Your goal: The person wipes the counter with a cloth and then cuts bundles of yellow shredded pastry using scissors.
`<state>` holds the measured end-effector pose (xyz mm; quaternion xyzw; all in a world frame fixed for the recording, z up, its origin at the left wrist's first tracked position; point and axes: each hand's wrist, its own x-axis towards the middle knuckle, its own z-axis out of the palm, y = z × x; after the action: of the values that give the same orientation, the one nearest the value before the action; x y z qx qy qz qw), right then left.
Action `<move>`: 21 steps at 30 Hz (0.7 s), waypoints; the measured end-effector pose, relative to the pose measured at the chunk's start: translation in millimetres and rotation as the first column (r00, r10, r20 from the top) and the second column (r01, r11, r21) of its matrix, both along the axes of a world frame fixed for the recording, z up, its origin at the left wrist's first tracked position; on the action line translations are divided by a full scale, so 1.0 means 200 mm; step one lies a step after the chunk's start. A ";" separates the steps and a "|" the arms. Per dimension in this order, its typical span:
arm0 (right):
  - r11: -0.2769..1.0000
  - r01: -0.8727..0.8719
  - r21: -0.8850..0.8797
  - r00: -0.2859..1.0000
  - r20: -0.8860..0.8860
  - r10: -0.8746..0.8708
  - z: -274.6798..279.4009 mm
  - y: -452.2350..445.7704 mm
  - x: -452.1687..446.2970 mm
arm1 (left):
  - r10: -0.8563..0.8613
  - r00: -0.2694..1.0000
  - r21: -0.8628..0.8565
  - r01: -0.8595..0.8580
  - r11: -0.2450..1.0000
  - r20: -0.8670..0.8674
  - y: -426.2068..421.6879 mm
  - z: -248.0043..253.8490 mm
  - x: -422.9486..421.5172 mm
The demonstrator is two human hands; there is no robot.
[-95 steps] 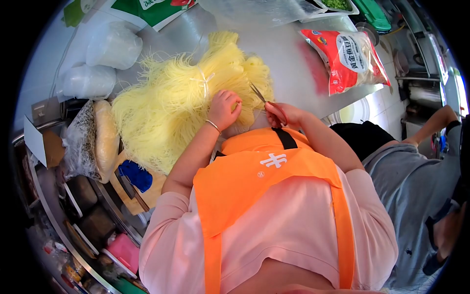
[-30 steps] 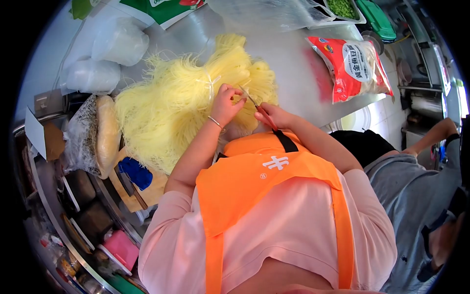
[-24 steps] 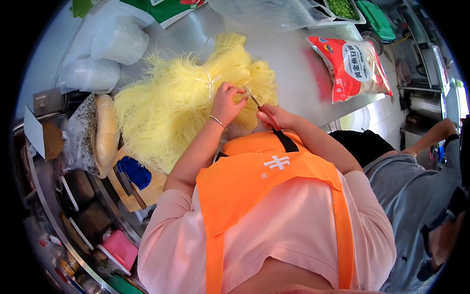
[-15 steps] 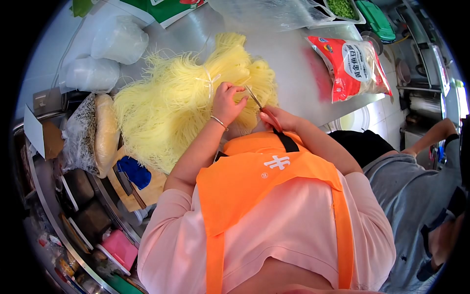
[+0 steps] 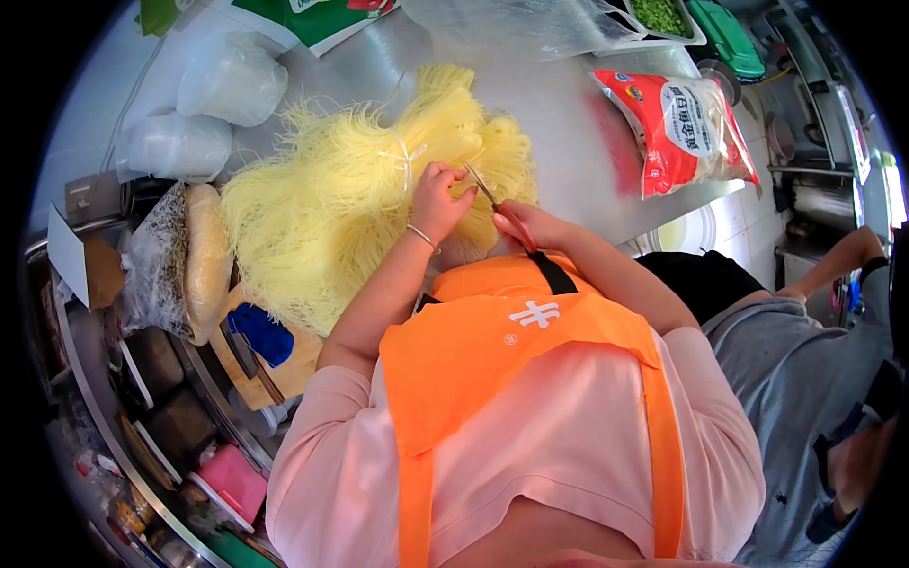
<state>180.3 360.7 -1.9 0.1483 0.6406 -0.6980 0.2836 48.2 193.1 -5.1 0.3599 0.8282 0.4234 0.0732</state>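
While I watch from afar through the head camera, the left hand (image 5: 441, 202) is half curled, thumb and forefinger a little apart, and I cannot tell whether it has hold of a strand. The right hand (image 5: 532, 225) is closed around the red handles of the scissors (image 5: 512, 221), whose metal blades point towards the left hand. Both are over the near side of the yellow noodle bundle (image 5: 322, 189), which lies on a smooth steel table (image 5: 578, 123). Right of the bundle, a glossy red bag (image 5: 677, 133) holds pale contents; farther off that way, a tray (image 5: 700, 36) holds chopped greens (image 5: 660, 14). Left of the bundle are cloudy, rounded plastic tubs (image 5: 232, 80), and nearer me a crinkled clear bag (image 5: 156, 265) of dark-flecked stuff. Hair-fine and frayed, the bundle fans out leftward from its thin white tie (image 5: 407, 159)
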 end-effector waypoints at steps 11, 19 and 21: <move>0.995 0.088 0.036 0.996 -0.017 -0.088 -0.04 -0.07 0.03 | -0.076 0.981 -0.024 0.073 0.997 -0.178 -0.04 0.01 0.02; 0.917 0.390 -0.084 0.921 0.033 -0.389 0.00 0.07 0.09 | -0.222 0.917 -0.163 0.176 0.971 -0.330 -0.05 0.11 0.04; 0.923 0.376 -0.083 0.926 0.064 -0.372 0.03 0.09 0.09 | -0.203 0.920 -0.205 0.139 0.969 -0.335 -0.02 0.06 0.02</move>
<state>199.1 378.1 4.5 0.2708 0.5602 -0.7649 0.1669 51.2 188.5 6.1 0.4930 0.8276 0.2684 -0.0081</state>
